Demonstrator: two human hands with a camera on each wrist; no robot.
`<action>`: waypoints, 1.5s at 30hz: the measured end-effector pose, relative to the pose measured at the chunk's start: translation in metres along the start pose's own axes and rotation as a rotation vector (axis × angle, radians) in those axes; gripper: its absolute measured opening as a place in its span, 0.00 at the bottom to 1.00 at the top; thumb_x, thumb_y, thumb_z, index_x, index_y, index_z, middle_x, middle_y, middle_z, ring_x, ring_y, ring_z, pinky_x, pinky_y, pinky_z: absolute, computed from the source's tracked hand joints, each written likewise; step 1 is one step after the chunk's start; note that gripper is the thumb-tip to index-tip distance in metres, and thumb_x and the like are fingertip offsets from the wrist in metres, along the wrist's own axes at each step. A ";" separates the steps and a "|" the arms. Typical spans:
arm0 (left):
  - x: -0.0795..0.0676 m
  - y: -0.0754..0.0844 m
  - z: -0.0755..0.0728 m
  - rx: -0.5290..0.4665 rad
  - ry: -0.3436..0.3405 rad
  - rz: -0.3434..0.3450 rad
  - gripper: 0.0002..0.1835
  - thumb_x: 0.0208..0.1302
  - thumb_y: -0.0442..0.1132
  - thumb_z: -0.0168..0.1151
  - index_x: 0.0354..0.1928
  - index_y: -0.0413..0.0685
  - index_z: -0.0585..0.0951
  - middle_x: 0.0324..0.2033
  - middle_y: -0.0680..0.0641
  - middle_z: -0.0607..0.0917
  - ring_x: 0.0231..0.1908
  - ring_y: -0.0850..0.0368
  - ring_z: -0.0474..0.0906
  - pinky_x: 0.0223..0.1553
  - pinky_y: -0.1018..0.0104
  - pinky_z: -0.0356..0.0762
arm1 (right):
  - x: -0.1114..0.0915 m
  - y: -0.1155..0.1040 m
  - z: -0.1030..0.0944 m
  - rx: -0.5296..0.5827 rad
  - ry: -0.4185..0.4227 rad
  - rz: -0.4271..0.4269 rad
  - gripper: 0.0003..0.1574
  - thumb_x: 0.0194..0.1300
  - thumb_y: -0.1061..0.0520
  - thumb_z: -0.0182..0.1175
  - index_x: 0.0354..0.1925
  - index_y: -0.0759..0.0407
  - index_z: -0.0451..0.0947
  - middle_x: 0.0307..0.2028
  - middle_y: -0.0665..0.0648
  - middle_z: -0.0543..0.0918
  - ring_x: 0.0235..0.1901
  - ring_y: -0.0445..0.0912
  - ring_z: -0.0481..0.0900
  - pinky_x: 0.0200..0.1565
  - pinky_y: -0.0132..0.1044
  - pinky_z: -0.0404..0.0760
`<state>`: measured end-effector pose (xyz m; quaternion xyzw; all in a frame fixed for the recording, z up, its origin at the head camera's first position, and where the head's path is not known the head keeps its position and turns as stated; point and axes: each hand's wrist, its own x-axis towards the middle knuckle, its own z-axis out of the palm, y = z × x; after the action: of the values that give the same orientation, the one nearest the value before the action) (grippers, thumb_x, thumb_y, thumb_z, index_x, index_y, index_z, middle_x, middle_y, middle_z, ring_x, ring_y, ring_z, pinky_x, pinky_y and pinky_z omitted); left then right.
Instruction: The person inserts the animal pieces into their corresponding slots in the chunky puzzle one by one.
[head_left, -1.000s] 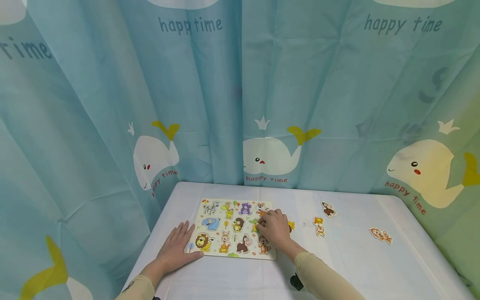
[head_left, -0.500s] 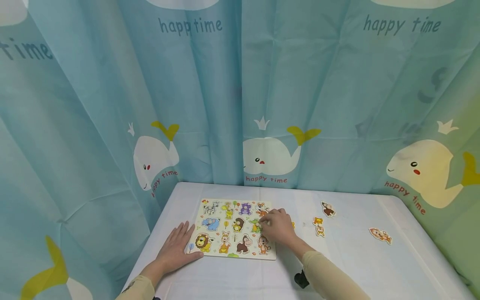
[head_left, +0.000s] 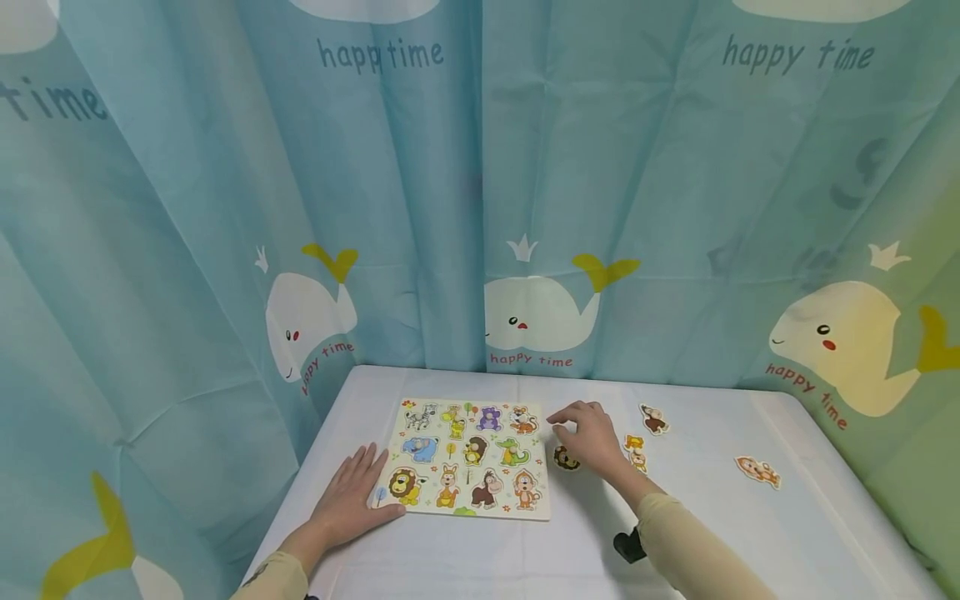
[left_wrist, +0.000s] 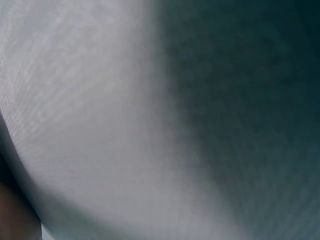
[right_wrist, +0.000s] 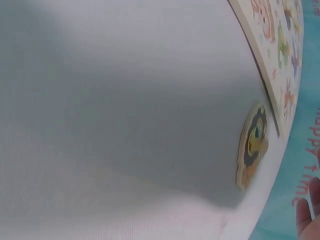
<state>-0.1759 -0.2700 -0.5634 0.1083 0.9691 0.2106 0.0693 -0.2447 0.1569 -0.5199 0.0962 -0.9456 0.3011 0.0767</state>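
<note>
Backing onto a curtain (head_left: 420, 167), the table (head_left: 465, 558) bears one eleven-animal board (head_left: 538, 462), touched by the flat left hand (head_left: 348, 497), and, rightward, four loose pieces (head_left: 566, 458), one part-hidden by the empty, relaxed right hand (head_left: 592, 437).

- The right hand (head_left: 591, 437) has moved off the board (head_left: 480, 510), away to the right.
- The crocodile (head_left: 514, 452), earlier partly covered by its fingers, now shows whole.
- The loose lion's (head_left: 567, 457) dark mane has come into sight beside the board.
- The right sleeve (head_left: 693, 542) has shifted rightward.
</note>
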 end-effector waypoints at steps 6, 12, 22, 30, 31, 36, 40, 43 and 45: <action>-0.002 0.001 -0.001 -0.006 0.003 0.003 0.60 0.57 0.73 0.64 0.79 0.40 0.57 0.79 0.34 0.52 0.78 0.35 0.42 0.77 0.39 0.40 | -0.001 0.009 -0.006 0.005 -0.003 0.023 0.10 0.66 0.57 0.66 0.43 0.54 0.91 0.47 0.55 0.85 0.54 0.57 0.74 0.58 0.61 0.71; -0.001 0.000 -0.001 0.001 0.000 0.006 0.60 0.57 0.73 0.64 0.80 0.40 0.57 0.79 0.34 0.51 0.78 0.35 0.41 0.77 0.39 0.39 | -0.005 0.020 -0.008 -0.011 -0.035 0.060 0.09 0.63 0.58 0.67 0.41 0.54 0.91 0.44 0.54 0.85 0.51 0.56 0.75 0.55 0.59 0.72; 0.000 -0.002 0.001 0.006 0.000 0.010 0.60 0.58 0.73 0.63 0.80 0.40 0.56 0.79 0.35 0.51 0.79 0.35 0.41 0.77 0.39 0.39 | -0.014 0.033 -0.007 -0.100 -0.100 0.060 0.05 0.60 0.55 0.70 0.36 0.47 0.90 0.39 0.48 0.84 0.48 0.53 0.76 0.51 0.57 0.72; -0.001 -0.002 0.001 0.006 0.006 0.014 0.59 0.58 0.73 0.63 0.80 0.40 0.57 0.79 0.34 0.52 0.78 0.35 0.42 0.77 0.39 0.40 | -0.019 0.038 -0.006 -0.134 -0.110 0.023 0.02 0.59 0.53 0.72 0.34 0.45 0.90 0.37 0.45 0.83 0.46 0.51 0.76 0.49 0.56 0.72; -0.001 -0.002 0.001 0.004 0.008 0.015 0.59 0.58 0.73 0.63 0.80 0.40 0.57 0.79 0.34 0.52 0.78 0.35 0.42 0.77 0.39 0.40 | -0.019 0.038 -0.005 -0.136 -0.111 0.023 0.02 0.59 0.53 0.73 0.34 0.45 0.89 0.36 0.45 0.83 0.46 0.51 0.76 0.48 0.55 0.72; 0.001 -0.003 0.002 0.007 0.000 0.010 0.60 0.58 0.73 0.62 0.80 0.41 0.56 0.79 0.35 0.51 0.79 0.36 0.41 0.77 0.40 0.39 | -0.020 0.040 -0.003 -0.158 -0.109 0.021 0.02 0.59 0.52 0.74 0.32 0.44 0.89 0.34 0.43 0.82 0.46 0.50 0.75 0.47 0.53 0.72; 0.002 -0.003 0.002 0.003 0.005 0.014 0.60 0.58 0.73 0.63 0.80 0.41 0.56 0.79 0.35 0.51 0.79 0.36 0.41 0.77 0.39 0.39 | -0.021 0.042 -0.001 -0.166 -0.102 0.021 0.03 0.58 0.52 0.75 0.32 0.44 0.88 0.34 0.43 0.81 0.46 0.51 0.75 0.47 0.53 0.73; 0.001 -0.002 0.001 0.003 0.009 0.014 0.59 0.58 0.73 0.63 0.80 0.41 0.57 0.79 0.34 0.51 0.79 0.36 0.41 0.77 0.40 0.39 | -0.021 0.042 0.000 -0.159 -0.097 0.022 0.03 0.58 0.53 0.75 0.32 0.44 0.88 0.34 0.43 0.81 0.46 0.51 0.75 0.47 0.53 0.72; 0.000 -0.002 0.001 0.003 0.015 0.019 0.59 0.58 0.73 0.63 0.79 0.40 0.57 0.79 0.34 0.52 0.78 0.35 0.42 0.77 0.39 0.40 | -0.021 0.043 0.001 -0.155 -0.095 0.022 0.04 0.58 0.53 0.75 0.32 0.44 0.88 0.34 0.43 0.81 0.46 0.50 0.75 0.47 0.53 0.72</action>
<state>-0.1760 -0.2712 -0.5649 0.1157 0.9688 0.2107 0.0598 -0.2344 0.1934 -0.5484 0.0938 -0.9697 0.2228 0.0357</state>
